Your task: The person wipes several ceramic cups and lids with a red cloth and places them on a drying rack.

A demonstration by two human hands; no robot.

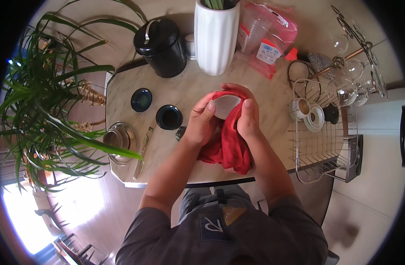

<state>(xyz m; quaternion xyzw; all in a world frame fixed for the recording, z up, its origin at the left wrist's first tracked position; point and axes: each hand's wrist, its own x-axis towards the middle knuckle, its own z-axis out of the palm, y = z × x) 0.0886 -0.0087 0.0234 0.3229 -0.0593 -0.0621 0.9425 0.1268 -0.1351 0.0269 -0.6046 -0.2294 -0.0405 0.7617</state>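
Note:
Above the marble-patterned table (268, 145), both hands grip a round whitish bowl or cup (227, 106) wrapped in a red cloth (234, 142). My left hand (202, 117) holds its left side, thumb at the rim. On the opposite side, my right hand (249, 111) presses the cloth against it with the thumb near the rim. The cloth's loose end hangs down between my forearms. To the left of my left hand stand a dark glazed cup (169, 117) and a dark round dish (141, 100). A small dark object (180, 133) is partly hidden behind my left wrist.
At left are a glass vessel (118, 140) and a slim patterned stick (145, 142), overhung by a leafy plant (50, 92). A black lidded canister (162, 49), white vase (216, 39) and plastic packaging (265, 39) line the back. A wire rack (316, 145) with small cups stands right.

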